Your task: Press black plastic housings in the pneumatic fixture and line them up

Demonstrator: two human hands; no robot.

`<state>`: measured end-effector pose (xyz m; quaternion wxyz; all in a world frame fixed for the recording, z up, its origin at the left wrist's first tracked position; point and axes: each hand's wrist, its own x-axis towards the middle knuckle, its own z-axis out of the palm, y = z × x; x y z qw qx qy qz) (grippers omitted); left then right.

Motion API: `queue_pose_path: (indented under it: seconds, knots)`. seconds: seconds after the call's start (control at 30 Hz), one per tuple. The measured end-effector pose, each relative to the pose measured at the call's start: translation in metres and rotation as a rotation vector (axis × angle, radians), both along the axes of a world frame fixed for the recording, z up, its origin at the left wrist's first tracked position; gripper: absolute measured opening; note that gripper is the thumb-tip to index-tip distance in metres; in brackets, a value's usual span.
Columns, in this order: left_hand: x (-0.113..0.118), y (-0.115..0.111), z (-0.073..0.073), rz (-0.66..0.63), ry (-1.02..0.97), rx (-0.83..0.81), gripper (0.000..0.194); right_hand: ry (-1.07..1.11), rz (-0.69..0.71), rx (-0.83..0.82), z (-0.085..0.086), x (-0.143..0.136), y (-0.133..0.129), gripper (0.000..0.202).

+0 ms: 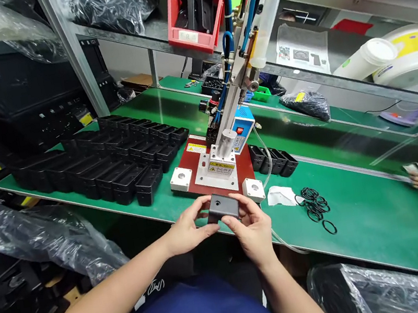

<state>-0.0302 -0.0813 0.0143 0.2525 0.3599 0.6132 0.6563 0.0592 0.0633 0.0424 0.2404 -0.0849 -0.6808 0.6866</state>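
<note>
On the green bench [372,210], many black cases [113,151] stand in rows left of the press [226,144], a short row [272,161] to its right; which are finished cannot be told. Nearest, the left hand [187,228] and right hand [253,227] pinch one black piece [224,208] between them, not yet set down.

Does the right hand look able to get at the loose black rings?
Probably yes: the black rings lie uncovered on the green benchtop to the right of the right hand. That hand is holding the black plastic housing with the left hand, so it would likely need to let go first.
</note>
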Motion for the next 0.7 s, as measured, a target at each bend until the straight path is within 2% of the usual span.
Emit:
queue_pose_path:
  seconds: [0.1,0.2,0.27,0.33,0.5,0.6,0.7]
  knots:
    - [0.012,0.005,0.000,-0.137,-0.376,0.126,0.055,-0.095,-0.018,0.082,-0.001,-0.004,0.010,0.032]
    - [0.022,0.007,0.013,-0.196,-0.889,0.142,0.052,-0.131,-0.006,0.116,-0.007,-0.009,0.021,0.042]
    - [0.027,0.007,0.022,-0.232,-1.203,0.149,0.051,-0.139,0.013,0.069,-0.013,-0.012,0.024,0.041]
    - [0.029,0.007,0.029,-0.251,-1.418,0.188,0.051,-0.143,0.051,-0.027,-0.019,-0.014,0.022,0.039]
    - [0.030,0.006,0.033,-0.249,-1.711,0.346,0.056,-0.112,0.151,-0.296,-0.030,-0.016,0.014,0.030]
    - [0.030,0.004,0.030,-0.309,-1.792,0.418,0.058,-0.097,0.145,-0.338,-0.031,-0.016,0.014,0.026]
    - [0.031,0.002,0.027,-0.386,-1.835,0.478,0.058,-0.093,0.134,-0.311,-0.028,-0.014,0.014,0.027]
